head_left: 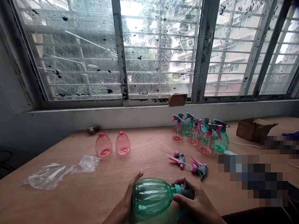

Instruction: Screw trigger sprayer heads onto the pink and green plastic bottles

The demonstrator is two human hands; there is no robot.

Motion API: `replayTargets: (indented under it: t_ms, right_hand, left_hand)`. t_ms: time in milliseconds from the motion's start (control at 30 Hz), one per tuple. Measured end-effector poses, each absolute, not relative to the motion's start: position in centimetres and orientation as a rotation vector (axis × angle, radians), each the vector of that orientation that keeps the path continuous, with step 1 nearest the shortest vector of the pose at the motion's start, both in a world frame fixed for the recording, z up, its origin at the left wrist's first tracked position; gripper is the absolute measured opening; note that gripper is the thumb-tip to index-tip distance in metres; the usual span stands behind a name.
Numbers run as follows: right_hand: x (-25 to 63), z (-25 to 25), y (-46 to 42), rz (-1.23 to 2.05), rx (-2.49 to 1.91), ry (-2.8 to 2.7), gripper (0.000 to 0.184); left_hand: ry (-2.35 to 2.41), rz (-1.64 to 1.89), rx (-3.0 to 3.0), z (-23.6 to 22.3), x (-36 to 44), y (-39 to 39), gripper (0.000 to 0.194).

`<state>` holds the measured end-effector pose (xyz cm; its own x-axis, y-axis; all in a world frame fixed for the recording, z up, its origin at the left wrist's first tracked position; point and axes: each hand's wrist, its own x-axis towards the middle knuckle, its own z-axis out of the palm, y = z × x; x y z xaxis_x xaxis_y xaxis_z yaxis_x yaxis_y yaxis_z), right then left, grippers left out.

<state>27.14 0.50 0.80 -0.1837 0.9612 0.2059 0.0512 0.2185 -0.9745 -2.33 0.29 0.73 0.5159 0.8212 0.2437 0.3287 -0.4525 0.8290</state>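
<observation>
Green spray bottle [151,198] is held sideways: left hand [129,196], half-curled, cups its base; right hand [197,199], curled closer, grips its dark trigger head [187,190]. Pink-and-grey sprayer [201,170] lies beyond.

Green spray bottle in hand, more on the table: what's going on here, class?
A person holds the green spray bottle sideways, left hand at its base, right hand around the collar and trigger head. Beyond, two pink bottles stand without heads, and two pink-and-gray trigger heads lie on the table. Bottles with trigger heads fitted stand grouped farther right.
</observation>
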Motion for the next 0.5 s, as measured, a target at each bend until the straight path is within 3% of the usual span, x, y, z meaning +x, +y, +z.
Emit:
replayTargets:
  t_ms: [233, 500]
  right_hand:
    - [27.1, 0.9, 0.5, 1.130, -1.005, -1.484, 0.038]
    - [27.0, -0.3, 0.9, 1.195, -0.972, -1.388, 0.040]
  left_hand:
    - [1.047, 0.861, 1.901, 0.8, -1.9, 0.4, 0.083]
    - [0.994, 0.852, 2.008, 1.1, -1.7, -0.3, 0.108]
